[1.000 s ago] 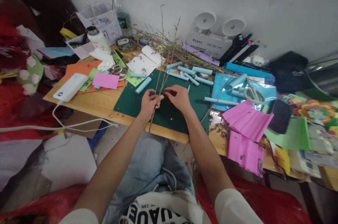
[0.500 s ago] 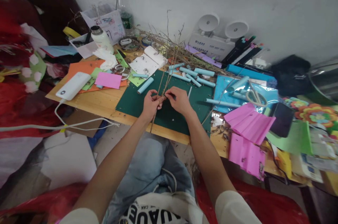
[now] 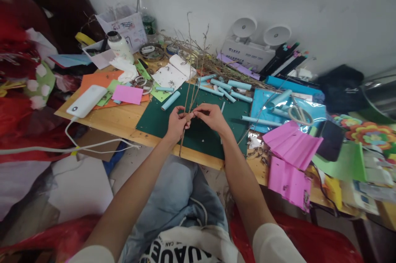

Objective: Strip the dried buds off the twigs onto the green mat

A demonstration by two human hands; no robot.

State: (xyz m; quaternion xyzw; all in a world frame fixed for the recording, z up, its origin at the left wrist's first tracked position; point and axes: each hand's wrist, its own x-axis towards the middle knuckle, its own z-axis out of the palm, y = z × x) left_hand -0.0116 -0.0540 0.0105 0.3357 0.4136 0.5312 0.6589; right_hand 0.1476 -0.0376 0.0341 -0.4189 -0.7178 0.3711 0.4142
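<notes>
A few thin brown twigs (image 3: 182, 143) stand tilted in my left hand (image 3: 177, 124), which is closed around them above the front part of a dark green cutting mat (image 3: 154, 120). Their branching tips rise toward the wall and the lower ends hang past the table's front edge. My right hand (image 3: 213, 117) is beside the left, with thumb and forefinger pinched together close to the twigs. Whatever lies in that pinch is too small to make out. Rolled light-blue paper tubes (image 3: 239, 84) lie behind my hands, at the mat's back edge.
A pile of dry twigs (image 3: 216, 65) lies along the wall. Scissors (image 3: 300, 112) rest on a blue packet (image 3: 258, 106) at right, near pink folded paper (image 3: 291, 143). Left are a white power bank (image 3: 86, 101), a pink sheet (image 3: 127, 94) and a bottle (image 3: 120, 46).
The twig tops have swung slightly left and their lower ends slightly right. My right hand has turned a little flatter, its fingertips still by the left hand.
</notes>
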